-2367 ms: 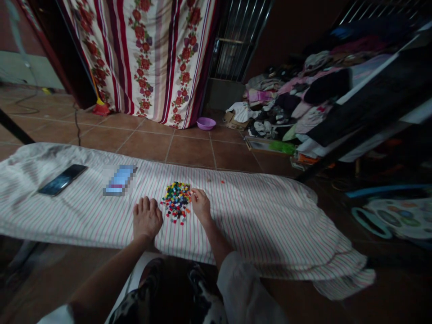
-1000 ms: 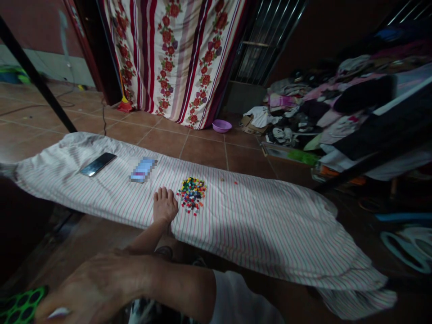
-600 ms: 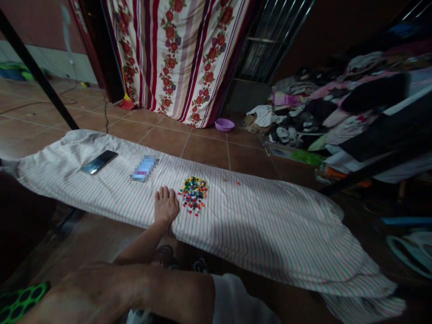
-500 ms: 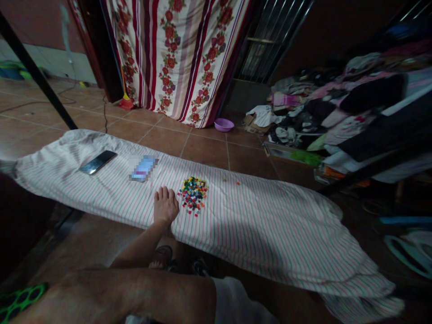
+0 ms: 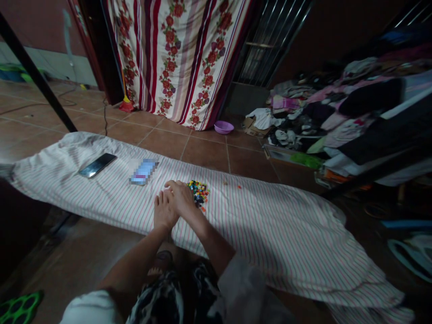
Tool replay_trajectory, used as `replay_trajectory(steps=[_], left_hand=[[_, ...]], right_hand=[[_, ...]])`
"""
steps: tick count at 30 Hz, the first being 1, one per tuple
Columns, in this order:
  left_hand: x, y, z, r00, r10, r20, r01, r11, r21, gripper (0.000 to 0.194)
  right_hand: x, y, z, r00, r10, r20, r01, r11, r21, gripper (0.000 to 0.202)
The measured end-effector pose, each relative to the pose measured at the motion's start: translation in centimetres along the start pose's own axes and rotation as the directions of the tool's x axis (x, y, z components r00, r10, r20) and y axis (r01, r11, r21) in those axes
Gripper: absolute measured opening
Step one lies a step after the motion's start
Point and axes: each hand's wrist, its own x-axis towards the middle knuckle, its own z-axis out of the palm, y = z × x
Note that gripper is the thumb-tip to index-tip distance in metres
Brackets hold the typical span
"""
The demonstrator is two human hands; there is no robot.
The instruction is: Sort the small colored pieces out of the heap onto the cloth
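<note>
A pile of small multicoloured pieces (image 5: 201, 191) lies on the striped cloth (image 5: 256, 216). My left hand (image 5: 164, 210) rests on the cloth just left of the pile, palm down, its fingers apart and nothing visible in them. Against it, my right hand (image 5: 182, 198) covers the pile's left part, with its fingers stretched leftward at the tips of my left hand. Whatever is under its palm is hidden. A phone with a blurred, lit screen (image 5: 144, 172) lies beyond my left hand, and a dark phone (image 5: 97, 165) is farther left.
A few loose pieces (image 5: 239, 186) lie right of the pile. Past the cloth-covered surface are a purple basin (image 5: 224, 127), a floral curtain (image 5: 172, 63) and heaped clothes (image 5: 310, 103). A black pole (image 5: 37, 74) slants at the left.
My right arm has swung from the lower left up to the pile, and its hand now lies beside my left hand, over some pieces. My left hand has barely moved.
</note>
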Motion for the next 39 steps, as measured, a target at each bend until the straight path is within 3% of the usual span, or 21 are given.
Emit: replay_trajectory(steps=[4,7,12,19,25,29,31,34,37,39], left_hand=[[-0.1,0.0,0.2,1.000,-0.015,-0.017,0.016,0.996,0.088,0.044],[-0.1,0.1,0.3,1.000,-0.015,-0.017,0.016,0.996,0.093,0.043],[0.0,0.2,0.2,1.000,-0.018,-0.013,0.019,0.990,0.138,0.044],[-0.1,0.2,0.2,1.000,-0.022,0.002,0.021,0.989,0.149,0.045],[-0.1,0.2,0.2,1.000,-0.012,-0.007,0.013,0.989,0.149,0.044],[0.0,0.2,0.1,1.000,-0.019,-0.005,0.020,0.990,0.141,0.044],[-0.1,0.2,0.1,1.000,-0.019,-0.008,0.020,0.991,0.135,0.043],[-0.1,0.2,0.0,1.000,-0.013,-0.019,0.015,0.991,0.135,0.042],[-0.1,0.2,0.1,1.000,-0.007,-0.025,0.010,0.991,0.134,0.042],[-0.1,0.1,0.1,1.000,-0.003,-0.023,0.006,0.990,0.139,0.043]], right_hand=[[3.0,6.8,0.6,0.976,0.216,-0.008,-0.211,0.946,-0.247,0.027],[3.8,9.3,1.4,0.963,0.268,0.031,-0.246,0.919,-0.307,0.029],[4.5,10.5,2.5,0.957,0.284,0.060,-0.244,0.901,-0.359,0.035],[5.3,10.9,2.8,0.930,0.359,0.072,-0.322,0.895,-0.308,0.035],[4.6,11.7,2.8,0.951,0.307,-0.037,-0.309,0.942,-0.129,0.023],[4.1,13.0,3.1,0.941,0.302,-0.150,-0.262,0.935,0.237,0.018],[4.0,13.6,3.4,0.917,0.369,-0.150,-0.254,0.833,0.491,0.014],[3.8,14.1,3.9,0.873,0.481,-0.076,-0.220,0.528,0.820,0.013],[3.4,14.3,4.0,0.863,0.505,-0.015,-0.119,0.233,0.965,0.021],[3.0,14.5,3.9,0.864,0.503,-0.003,-0.057,0.105,0.993,0.026]])
